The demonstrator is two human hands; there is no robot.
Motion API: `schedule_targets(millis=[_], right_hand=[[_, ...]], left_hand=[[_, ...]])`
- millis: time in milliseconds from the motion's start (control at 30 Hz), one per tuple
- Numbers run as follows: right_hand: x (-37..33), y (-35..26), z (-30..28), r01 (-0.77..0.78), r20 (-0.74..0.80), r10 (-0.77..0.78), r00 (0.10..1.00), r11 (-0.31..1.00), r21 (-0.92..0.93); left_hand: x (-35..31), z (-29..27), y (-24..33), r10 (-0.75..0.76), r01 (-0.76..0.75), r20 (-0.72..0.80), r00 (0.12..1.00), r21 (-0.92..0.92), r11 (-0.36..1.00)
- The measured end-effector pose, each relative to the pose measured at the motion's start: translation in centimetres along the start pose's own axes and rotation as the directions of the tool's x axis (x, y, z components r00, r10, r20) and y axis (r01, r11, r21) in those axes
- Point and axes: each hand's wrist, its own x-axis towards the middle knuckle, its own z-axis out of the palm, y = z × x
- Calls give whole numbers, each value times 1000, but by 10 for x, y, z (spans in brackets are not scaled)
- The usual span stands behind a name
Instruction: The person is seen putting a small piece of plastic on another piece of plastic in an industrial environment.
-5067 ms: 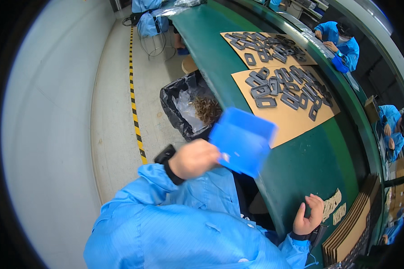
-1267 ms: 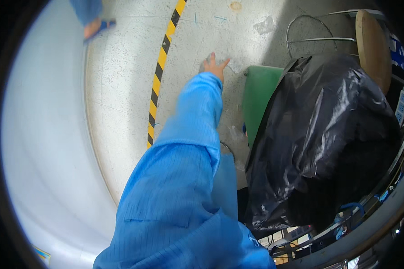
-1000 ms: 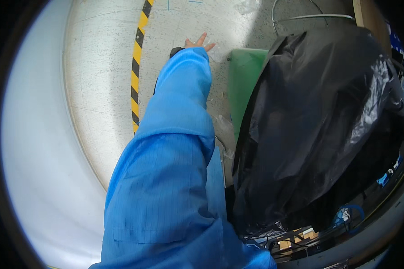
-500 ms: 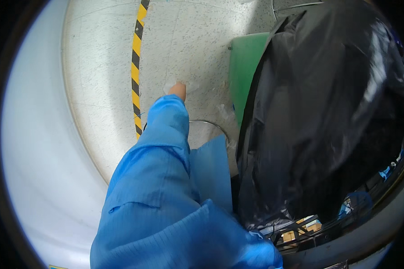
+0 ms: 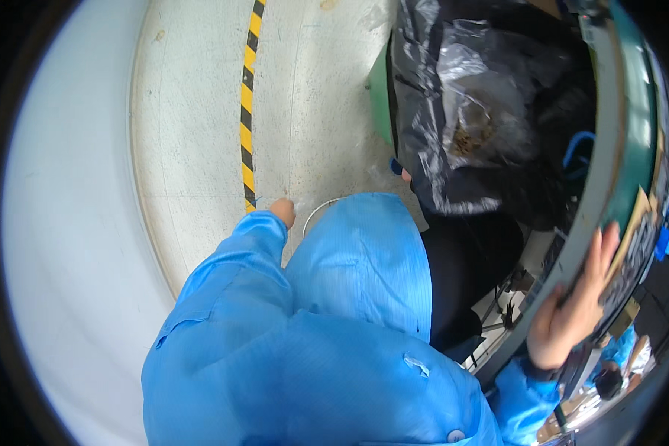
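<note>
My right hand (image 5: 572, 312), a dark band at its wrist, lies against the edge of a workbench (image 5: 606, 149) with its fingers stretched out. Low on the left, my left hand (image 5: 282, 211) shows only as a rounded, closed shape past the blue sleeve. A whitish or clear bit shows beside it, but its fingers are mostly hidden. Ahead, a black plastic bag (image 5: 424, 160) lines a green bin (image 5: 380, 97). Inside the bag's open mouth lie crumpled clear plastic (image 5: 472, 63) and small brownish bits (image 5: 472, 137).
Yellow-and-black tape (image 5: 247, 111) runs along the pale speckled floor (image 5: 193, 111). A white curved wall or panel (image 5: 67, 223) rises at the left. Near my blue-covered knee, a thin metal ring (image 5: 314, 215) shows. Flat dark items (image 5: 632, 249) lie on the bench at the right.
My view has shifted, bringing the bag's open mouth and the bench into sight. My right hand has appeared on the bench edge. My left hand appears lower in the picture.
</note>
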Motion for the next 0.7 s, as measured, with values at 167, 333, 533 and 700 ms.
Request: schedule_targets(millis=[167, 333, 533, 700], right_hand=[[-5, 1, -2, 104, -61, -104, 993, 995, -11], [-15, 13, 2, 78, -134, -82, 988, 996, -33], [-14, 19, 15, 62, -168, -61, 984, 998, 0], [-19, 19, 14, 38, -195, -35, 980, 999, 8]], left_hand=[[-70, 3, -17, -5, 10, -156, 988, 34, 999], [-102, -13, -10, 36, -35, -111, 993, 17, 999], [-118, -69, 48, 108, -146, 219, 970, 167, 975], [-91, -89, 91, 225, -248, 128, 966, 201, 948]])
